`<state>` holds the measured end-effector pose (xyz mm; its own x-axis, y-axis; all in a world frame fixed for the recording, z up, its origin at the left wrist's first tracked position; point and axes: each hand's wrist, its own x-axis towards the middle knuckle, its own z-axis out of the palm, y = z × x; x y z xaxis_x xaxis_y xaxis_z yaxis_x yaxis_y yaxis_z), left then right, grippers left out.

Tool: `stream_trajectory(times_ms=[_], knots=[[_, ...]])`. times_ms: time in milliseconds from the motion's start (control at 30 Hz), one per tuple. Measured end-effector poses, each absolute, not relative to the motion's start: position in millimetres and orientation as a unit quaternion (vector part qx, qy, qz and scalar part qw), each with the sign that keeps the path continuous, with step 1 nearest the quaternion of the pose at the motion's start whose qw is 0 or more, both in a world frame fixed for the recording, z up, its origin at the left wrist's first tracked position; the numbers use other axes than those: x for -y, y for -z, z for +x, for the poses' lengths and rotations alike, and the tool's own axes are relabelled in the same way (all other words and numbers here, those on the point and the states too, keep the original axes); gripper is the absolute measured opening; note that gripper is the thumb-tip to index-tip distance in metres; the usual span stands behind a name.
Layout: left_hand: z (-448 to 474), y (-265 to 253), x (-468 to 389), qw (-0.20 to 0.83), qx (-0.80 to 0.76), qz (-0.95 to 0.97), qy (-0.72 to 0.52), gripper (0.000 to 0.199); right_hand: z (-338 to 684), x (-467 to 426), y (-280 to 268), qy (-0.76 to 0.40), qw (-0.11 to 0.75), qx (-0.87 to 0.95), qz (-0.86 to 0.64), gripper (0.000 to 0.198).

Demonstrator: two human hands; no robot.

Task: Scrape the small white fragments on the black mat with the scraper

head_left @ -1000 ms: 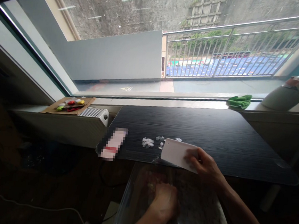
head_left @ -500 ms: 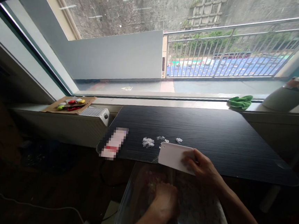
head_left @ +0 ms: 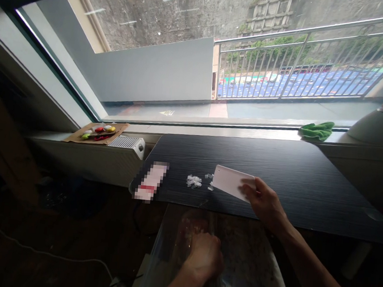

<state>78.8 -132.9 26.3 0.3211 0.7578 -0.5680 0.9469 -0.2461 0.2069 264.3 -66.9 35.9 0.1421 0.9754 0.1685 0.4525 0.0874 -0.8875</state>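
Note:
A thin, flat whitish panel (head_left: 230, 181) with rounded corners and a small hole near one corner is pinched in my right hand (head_left: 263, 199). The fingers show as a shadow through it. Its left end hangs above the black tabletop (head_left: 260, 156), beside a small heap of clear and white scraps (head_left: 194, 181) and a few loose pieces (head_left: 210, 186). Lower down, my left hand (head_left: 205, 252) is in a clear plastic bin (head_left: 152, 260), its fingers curled down. Small pale bits (head_left: 197, 230) lie just past the knuckles; whatever the fingers hold is hidden.
A blurred pink-and-white item (head_left: 151, 182) lies at the table's left end. On the sill are a green cloth (head_left: 316, 130) and a grey-white container (head_left: 376, 126). Cardboard with colourful pieces (head_left: 100, 131) rests by a radiator (head_left: 129, 143). A white cable (head_left: 51, 252) crosses the floor.
My right hand has lifted the panel up and slightly right, away from the table's front edge, tilting it more. My left hand stays in the bin. The view has shifted a little.

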Motion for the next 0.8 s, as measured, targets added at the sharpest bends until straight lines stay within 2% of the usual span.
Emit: stream_trajectory(times_ms=[300,600,800], knots=[[85,-29,134,0.268,-0.544,0.769,0.2,0.032,259,72,-40,-0.278,0.458,0.599,-0.596,0.027],[83,-24,135,0.263,-0.549,0.77,0.192,0.03,265,81,-47,-0.222,0.407,0.609,-0.643,0.026],[85,-25,133,0.262,-0.541,0.776,0.19,0.032,264,85,-51,-0.253,0.404,0.613,-0.63,0.029]])
